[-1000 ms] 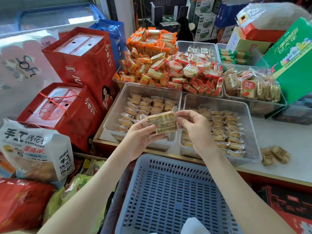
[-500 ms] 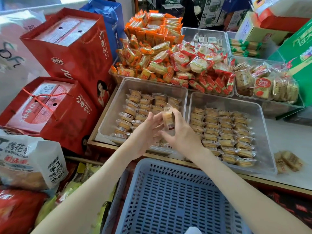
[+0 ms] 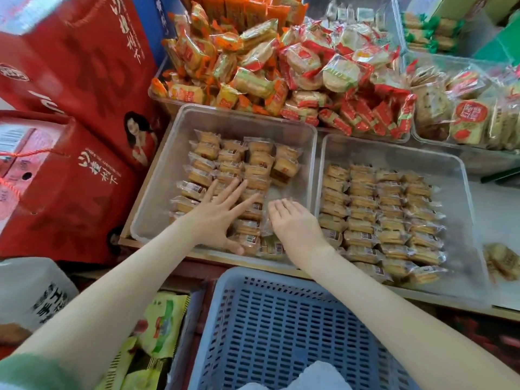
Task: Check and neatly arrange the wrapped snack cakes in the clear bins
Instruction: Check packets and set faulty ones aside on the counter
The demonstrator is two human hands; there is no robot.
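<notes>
Two clear bins sit side by side on the counter. The left bin point(image 3: 180, 128) holds several wrapped snack cakes point(image 3: 257, 152) in loose rows. My left hand point(image 3: 222, 212) lies flat with straight fingers on the cakes in its near half. My right hand point(image 3: 295, 223) hovers palm down over the near right corner of that bin, fingers bent down at the tips; whether it holds anything is hidden. The right bin point(image 3: 461, 175) holds neat rows of the same cakes point(image 3: 391, 215).
A blue slotted basket point(image 3: 281, 327) stands in front of me below the counter. Red gift boxes point(image 3: 70, 80) crowd the left. Heaped orange and red snack packs point(image 3: 281, 68) fill the bins behind. Loose cakes point(image 3: 503, 260) lie on the counter at right.
The cake that both hands held up has gone down into the left bin. Both hands have moved down onto the cakes, and the view has tilted closer to the bins.
</notes>
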